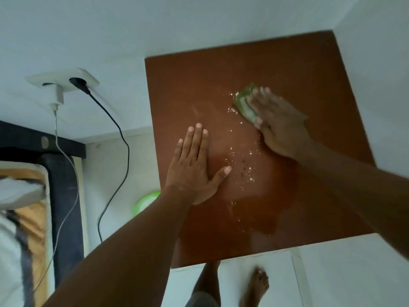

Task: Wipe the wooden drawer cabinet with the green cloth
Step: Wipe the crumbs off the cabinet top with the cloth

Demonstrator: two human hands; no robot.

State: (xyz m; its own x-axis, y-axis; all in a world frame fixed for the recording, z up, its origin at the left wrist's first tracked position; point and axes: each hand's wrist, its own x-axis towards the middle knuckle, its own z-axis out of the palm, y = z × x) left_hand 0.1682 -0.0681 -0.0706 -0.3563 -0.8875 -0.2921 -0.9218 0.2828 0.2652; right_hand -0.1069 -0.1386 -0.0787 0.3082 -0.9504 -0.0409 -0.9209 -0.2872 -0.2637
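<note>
– Pale walls meet in a corner, and the brown wooden drawer cabinet (276, 69) stands pushed into it. We look down on its top. Why does the left hand (194, 171) lie there?
– For support, I think. It rests flat on the wood with the fingers straight and close together and the thumb spread out, and it holds nothing. So the person can lean on it while the other arm reaches far.
– And the folded green cloth (244, 105)?
– It is on the top, toward the far right side, under the right hand (281, 127). The fingers lie nearly straight over the cloth and press it down, and the thumb is at its near edge. This hand is blurred, so I judge it is in the middle of a stroke.
– What is it working on?
– Small white crumbs (247, 171) are scattered between the two hands, and the wood near the front looks wet. Most crumbs are not yet collected.
</note>
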